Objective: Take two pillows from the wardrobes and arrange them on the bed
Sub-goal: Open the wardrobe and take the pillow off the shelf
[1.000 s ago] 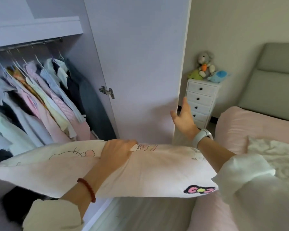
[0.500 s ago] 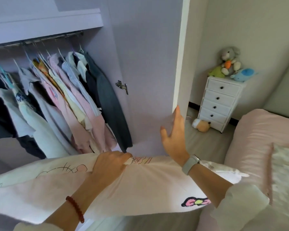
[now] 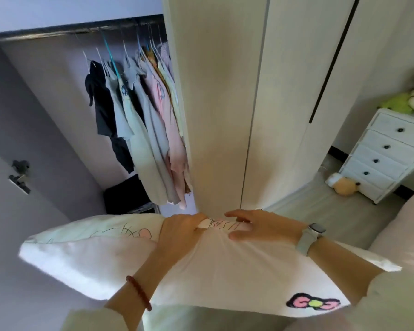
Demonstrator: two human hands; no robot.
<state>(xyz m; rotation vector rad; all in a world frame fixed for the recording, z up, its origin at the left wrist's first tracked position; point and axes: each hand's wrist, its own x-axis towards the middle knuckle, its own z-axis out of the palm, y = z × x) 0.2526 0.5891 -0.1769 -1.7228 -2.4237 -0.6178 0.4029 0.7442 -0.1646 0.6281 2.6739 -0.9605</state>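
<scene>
A white and pale pink pillow [image 3: 220, 271] with cartoon drawings and a pink bow patch lies flat in front of me at waist height. My left hand [image 3: 182, 232] is clenched on its far edge, bunching the cover. My right hand [image 3: 261, 225] rests on that same edge just to the right, fingers spread, thumb against the fabric, wrist wearing a watch. The wardrobe [image 3: 220, 115] stands straight ahead with its right door closed. A corner of the pink bed [image 3: 404, 230] shows at the right edge. No second pillow is visible.
Clothes [image 3: 141, 127] hang on a rail in the open left half of the wardrobe, above a dark box [image 3: 127, 199]. The open left door [image 3: 22, 211] juts out at my left. A white drawer chest [image 3: 387, 158] with plush toys [image 3: 404, 101] stands at the right, another toy [image 3: 344, 186] on the floor.
The right wardrobe door has swung shut. My right hand left the door's edge and dropped onto the pillow beside my left hand. The view turned towards the wardrobe.
</scene>
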